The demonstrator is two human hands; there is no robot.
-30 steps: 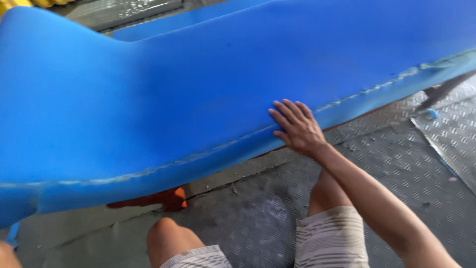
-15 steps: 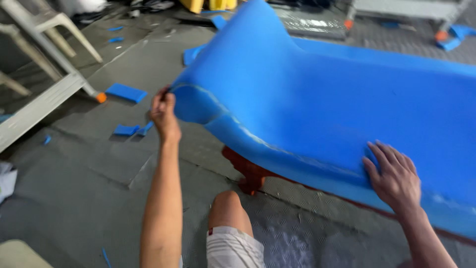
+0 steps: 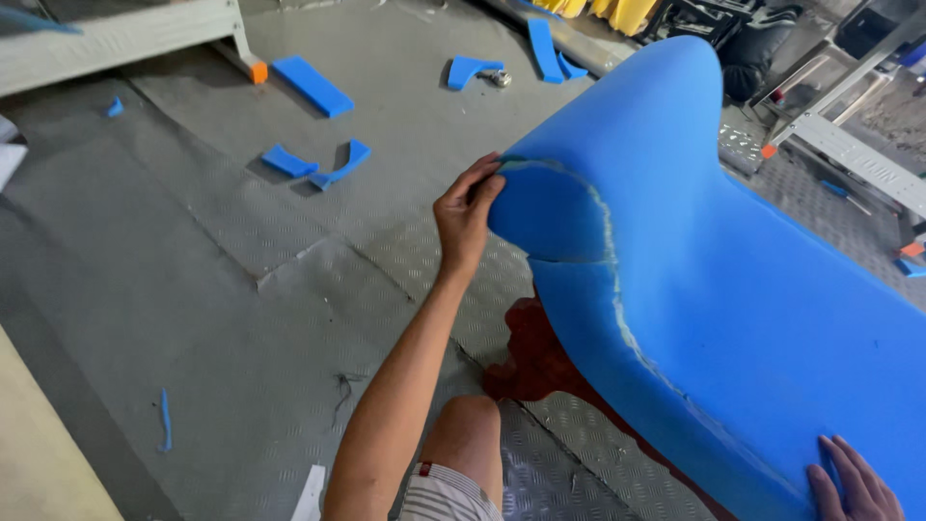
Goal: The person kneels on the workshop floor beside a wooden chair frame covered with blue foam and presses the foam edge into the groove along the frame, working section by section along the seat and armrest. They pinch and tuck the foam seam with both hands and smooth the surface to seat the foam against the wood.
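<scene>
at foam (image 3: pixel 733 289) end, left hand (image 3: pixel 465 217) pinches edge; rt hand (image 3: pixel 854 482) flat.

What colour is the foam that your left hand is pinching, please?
The foam is bright blue, seen in the head view.

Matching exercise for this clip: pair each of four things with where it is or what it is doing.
Things:
1. left hand
2. right hand
3. red base
4. blue foam offcuts

Places or states:
A. lying loose on the grey floor
B. pinching the end edge of the big blue foam piece
C. flat on the foam at the lower right corner of the view
D. partly hidden beneath the foam

Pairs: 1-B, 2-C, 3-D, 4-A
</scene>
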